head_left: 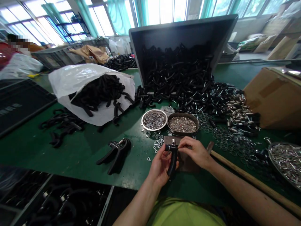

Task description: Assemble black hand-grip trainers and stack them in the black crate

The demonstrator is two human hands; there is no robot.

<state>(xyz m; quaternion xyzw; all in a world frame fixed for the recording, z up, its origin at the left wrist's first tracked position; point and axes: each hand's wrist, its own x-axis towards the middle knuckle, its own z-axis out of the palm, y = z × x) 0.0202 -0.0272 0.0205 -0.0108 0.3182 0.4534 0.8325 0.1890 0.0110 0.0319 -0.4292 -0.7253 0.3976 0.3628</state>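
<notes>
My left hand (pixel 162 166) is wrapped round a black curved handle (pixel 173 161), its straight top part with small white print lying sideways. My right hand (pixel 194 150) pinches at the right end of that top part; whatever small piece is between the fingertips is too small to make out. Beneath both hands lies a flat metal plate (pixel 188 164), with a small shiny metal cylinder (pixel 173 141) near its far edge. To the left, a black hand grip strengthener (pixel 116 152) with two handles and a metal spring rests on the green table (pixel 87 157).
Beyond my hands stand a round bowl (pixel 142 121) of small metal parts and an oval tin (pixel 183 134) of tiny pieces. Loose nuts (pixel 158 145), rings (pixel 228 147), a wooden stick (pixel 254 180), a white sack (pixel 70 78), a grey bin (pixel 183 26) and a carton (pixel 272 94) surround the spot.
</notes>
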